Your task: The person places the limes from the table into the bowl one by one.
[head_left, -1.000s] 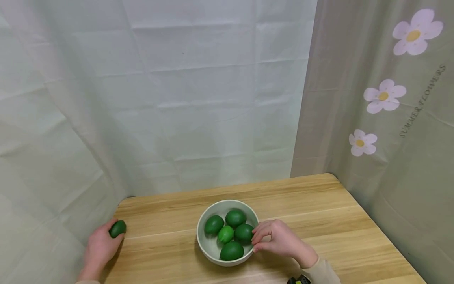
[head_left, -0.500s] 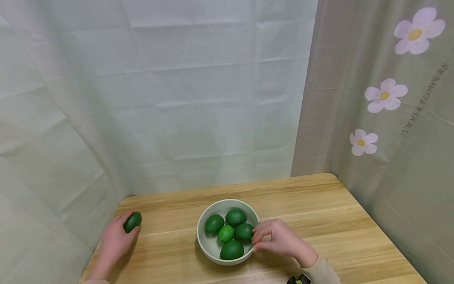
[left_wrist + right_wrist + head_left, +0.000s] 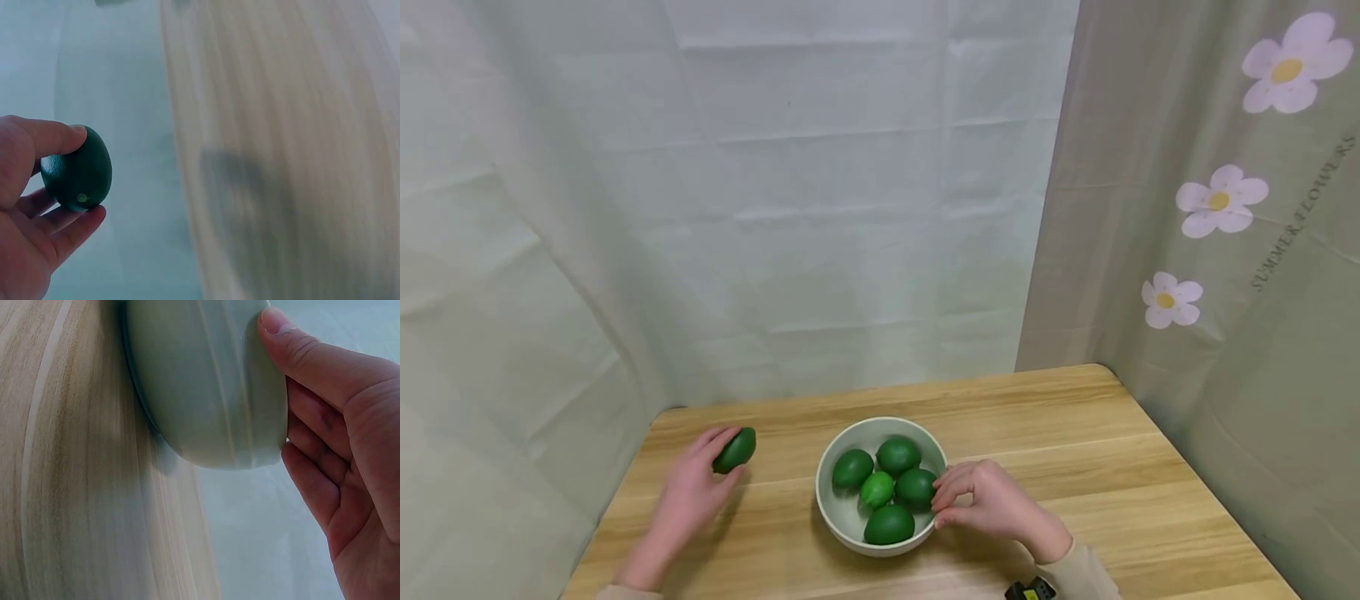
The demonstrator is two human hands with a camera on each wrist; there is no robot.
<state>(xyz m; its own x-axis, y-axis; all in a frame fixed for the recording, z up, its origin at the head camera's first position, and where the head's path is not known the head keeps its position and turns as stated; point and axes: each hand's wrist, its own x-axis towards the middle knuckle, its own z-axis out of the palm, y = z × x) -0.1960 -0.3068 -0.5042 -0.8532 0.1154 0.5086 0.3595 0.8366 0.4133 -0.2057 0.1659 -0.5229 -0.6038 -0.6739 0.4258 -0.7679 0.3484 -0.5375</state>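
My left hand [image 3: 691, 487] holds a dark green avocado [image 3: 735, 451] between thumb and fingers, raised over the left part of the table. Up close in the left wrist view, the avocado [image 3: 81, 169] is smooth, with a small pale stem spot. To the right stands a pale green bowl [image 3: 850, 512]. In it lie several dark green avocados [image 3: 890, 525] around one smaller bright green lime [image 3: 877, 490]. My right hand [image 3: 988, 502] grips the bowl's right rim; in the right wrist view the thumb presses the outer wall of the bowl [image 3: 206, 381].
The wooden table [image 3: 1045, 417] ends at a pale hanging cloth [image 3: 850, 250] behind and on the left. A flower-printed cloth [image 3: 1225, 350] hangs along the right side. A small black device [image 3: 1030, 590] shows by my right sleeve.
My left hand has carried the avocado rightward and a little farther back, from the table's left edge toward the bowl. The right hand and the bowl stay in place.
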